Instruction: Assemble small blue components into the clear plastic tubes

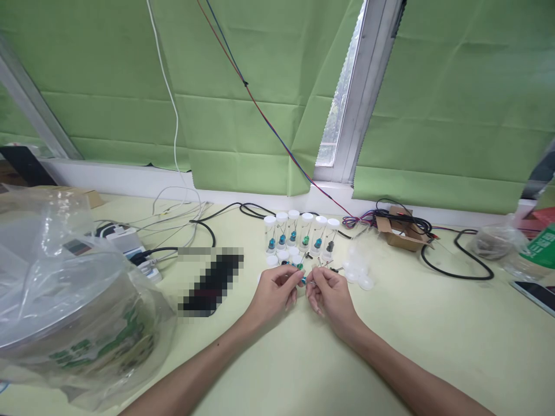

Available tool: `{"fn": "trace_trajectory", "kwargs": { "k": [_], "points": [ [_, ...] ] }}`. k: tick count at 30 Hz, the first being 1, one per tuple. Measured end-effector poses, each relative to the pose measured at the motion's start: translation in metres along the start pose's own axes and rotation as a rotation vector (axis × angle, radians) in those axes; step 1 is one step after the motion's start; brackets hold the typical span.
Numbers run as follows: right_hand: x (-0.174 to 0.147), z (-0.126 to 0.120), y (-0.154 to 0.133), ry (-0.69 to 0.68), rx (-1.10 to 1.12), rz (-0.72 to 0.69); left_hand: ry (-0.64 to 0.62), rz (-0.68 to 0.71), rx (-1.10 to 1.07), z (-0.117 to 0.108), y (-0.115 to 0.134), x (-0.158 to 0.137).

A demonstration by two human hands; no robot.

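A tiny glossy blue part (pixel 304 280) sits between the two hands, above the tabletop (pixel 416 323). The left hand (pixel 274 293) has its thumb and forefinger pinched together on it; the right hand (pixel 333 293) has its fingertips drawn close at the other side, though I cannot tell whether they grip it. Just beyond stand six clear, slim vials (pixel 306 231) with round white caps, holding blue, green or dark parts with thin stems. Small translucent discs (pixel 362 278) lie right of the hands. The matte, pale yellow tabletop gives the arms room between the elbows and widely on the right; leftward, a pixelated dark patch (pixel 212 286) and a rounded tub (pixel 78 341) in a crinkled clear bag (pixel 39 248) limit it. Behind are an open cardboard box (pixel 403 238), looped black cable (pixel 459 277) and creased green curtains (pixel 255 133) with zigzag-cut edges. A flat phone (pixel 535 293) lies at far right. Green print on the tub is too blurred to read.
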State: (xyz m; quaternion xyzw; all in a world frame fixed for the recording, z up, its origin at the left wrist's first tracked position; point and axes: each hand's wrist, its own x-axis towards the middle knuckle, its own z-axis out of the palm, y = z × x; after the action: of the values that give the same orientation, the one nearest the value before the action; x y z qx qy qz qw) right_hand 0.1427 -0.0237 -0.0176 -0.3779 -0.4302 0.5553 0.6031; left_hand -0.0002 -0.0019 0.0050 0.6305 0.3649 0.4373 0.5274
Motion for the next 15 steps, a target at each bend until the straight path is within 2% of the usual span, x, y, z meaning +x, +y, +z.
{"fn": "trace_trajectory", "kwargs": {
  "k": [8,15],
  "points": [
    [-0.0006,0.0023,-0.0024,-0.015,0.1,0.083,0.012,0.025,0.05,-0.0007,-0.0003,-0.0004],
    [-0.0013,0.0015,-0.0047,0.002,-0.028,-0.03,0.102,0.044,0.052,-0.0047,-0.0035,0.0038]
  ]
}}
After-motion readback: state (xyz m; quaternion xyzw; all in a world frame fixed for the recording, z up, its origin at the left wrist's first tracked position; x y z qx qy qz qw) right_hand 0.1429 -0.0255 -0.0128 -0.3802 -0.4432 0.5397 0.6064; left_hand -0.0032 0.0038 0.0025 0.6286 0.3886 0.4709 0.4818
